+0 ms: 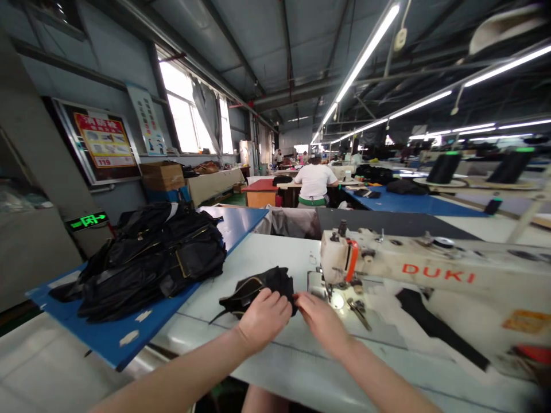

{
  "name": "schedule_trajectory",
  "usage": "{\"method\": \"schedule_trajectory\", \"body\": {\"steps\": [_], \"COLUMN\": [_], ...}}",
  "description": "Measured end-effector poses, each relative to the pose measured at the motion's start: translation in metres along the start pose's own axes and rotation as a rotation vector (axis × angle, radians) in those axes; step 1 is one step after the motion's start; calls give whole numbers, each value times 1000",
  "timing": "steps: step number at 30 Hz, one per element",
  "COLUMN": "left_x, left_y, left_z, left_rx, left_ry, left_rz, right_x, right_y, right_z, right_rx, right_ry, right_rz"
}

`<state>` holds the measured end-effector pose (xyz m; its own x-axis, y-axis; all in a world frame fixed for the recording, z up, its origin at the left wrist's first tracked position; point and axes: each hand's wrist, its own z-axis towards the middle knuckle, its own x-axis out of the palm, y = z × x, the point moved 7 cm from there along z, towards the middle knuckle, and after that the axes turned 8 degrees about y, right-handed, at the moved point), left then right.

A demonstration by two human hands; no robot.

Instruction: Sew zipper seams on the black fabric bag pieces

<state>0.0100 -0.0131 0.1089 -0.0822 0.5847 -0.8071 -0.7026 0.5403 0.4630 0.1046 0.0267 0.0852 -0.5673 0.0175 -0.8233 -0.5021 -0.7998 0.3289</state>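
Observation:
A small black fabric piece with a zip edge lies on the pale sewing table, just left of the needle area. My left hand rests on its near side with fingers curled onto the cloth. My right hand pinches the piece's right edge, close to the needle plate. The white DUKI sewing machine stretches to the right, its head above the plate.
A heap of black bags sits on a blue board to the left. A black strip lies under the machine arm. A person in a white shirt sits at a far table. Thread cones stand at right.

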Motion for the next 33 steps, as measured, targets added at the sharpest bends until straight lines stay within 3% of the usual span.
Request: {"method": "schedule_trajectory", "body": {"steps": [2,5,10,16,22,26,29,33], "left_x": [28,40,39,46,55,61,66,71], "left_y": [-34,-60,-64,-67,-66,-58,-53,-49], "left_z": [-1,0,7,15,29,40,46,46], "left_rx": [104,190,231,205,191,139,99,62], "left_ry": [106,189,194,105,63,-1,-40,-86], "left_rz": [-80,-180,-194,-196,-183,-220,-273,-356], "right_x": [20,22,12,4,-38,-84,-124,-134], "right_y": [-17,-27,-25,-33,-63,-94,-132,-174], "right_z": [-30,-57,-61,-65,-112,-148,-171,-186], "right_rx": [48,99,109,116,298,402,586,772], "right_ry": [113,179,214,185,89,-2,-100,97], "right_rz": [-60,-135,-230,-282,-280,-338,-474,-559]}}
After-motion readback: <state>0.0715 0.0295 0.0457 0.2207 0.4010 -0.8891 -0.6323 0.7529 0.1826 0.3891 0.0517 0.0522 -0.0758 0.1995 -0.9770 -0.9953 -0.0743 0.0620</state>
